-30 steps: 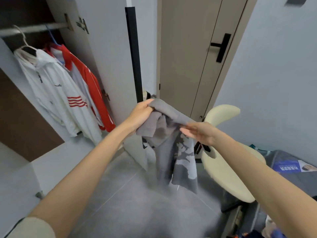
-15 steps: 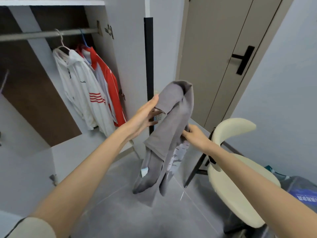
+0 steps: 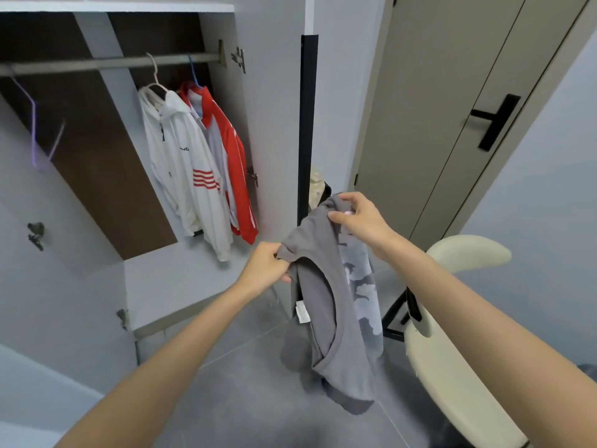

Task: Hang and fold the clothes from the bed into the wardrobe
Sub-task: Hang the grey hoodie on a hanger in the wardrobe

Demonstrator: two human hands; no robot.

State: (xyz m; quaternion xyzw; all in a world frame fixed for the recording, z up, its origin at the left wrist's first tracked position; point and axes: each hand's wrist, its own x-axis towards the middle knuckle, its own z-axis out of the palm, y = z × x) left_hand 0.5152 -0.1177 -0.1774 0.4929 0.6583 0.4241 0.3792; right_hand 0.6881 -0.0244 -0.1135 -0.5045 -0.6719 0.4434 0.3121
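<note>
A grey T-shirt point(image 3: 326, 305) with a pale printed pattern hangs in front of me, inside out, its white label showing. My left hand point(image 3: 266, 268) grips its edge at the lower left. My right hand point(image 3: 360, 219) pinches the fabric higher up on the right. The open wardrobe point(image 3: 155, 279) is at the left, with a metal rail point(image 3: 106, 63). A white jacket point(image 3: 181, 169) and a red and white jacket point(image 3: 232, 156) hang from that rail on hangers.
An empty purple hanger point(image 3: 34, 124) hangs at the rail's left end. The wardrobe door edge point(image 3: 307, 124) stands just behind the T-shirt. A cream chair point(image 3: 452, 367) is at the lower right, with a beige room door point(image 3: 436, 108) beyond it. The floor is grey tile.
My left hand dropped from the top of the shirt to its lower left edge. My right hand rose and now holds the upper part. The view turned further toward the wardrobe.
</note>
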